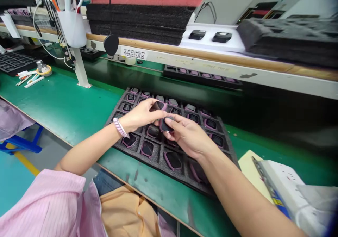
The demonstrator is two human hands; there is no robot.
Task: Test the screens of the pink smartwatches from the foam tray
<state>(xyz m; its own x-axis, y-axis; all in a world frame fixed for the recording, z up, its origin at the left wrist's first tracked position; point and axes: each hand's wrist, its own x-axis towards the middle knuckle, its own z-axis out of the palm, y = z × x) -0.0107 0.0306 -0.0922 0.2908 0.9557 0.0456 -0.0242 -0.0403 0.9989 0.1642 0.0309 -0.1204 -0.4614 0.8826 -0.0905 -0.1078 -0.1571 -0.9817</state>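
A dark foam tray [158,149] with square compartments lies on the green bench, and pink-framed watch-like pieces sit in many of them. Above its middle, my left hand [144,114], with a pink coiled band at the wrist, is closed on a pink-framed piece [159,105] with a dark face. My right hand [187,133] pinches a second pink-framed piece [166,125], its thumb over the dark face. The two hands meet at the fingertips, and the held pieces are close together. Part of the tray is hidden under my hands and right forearm.
A white power strip [287,184] and yellow paper [255,173] lie at the right. Beyond the tray runs a shelf edge [227,62] carrying black foam sheets [137,22]. A white post [80,68] stands at the left, near pens and a yellow tape roll [44,69].
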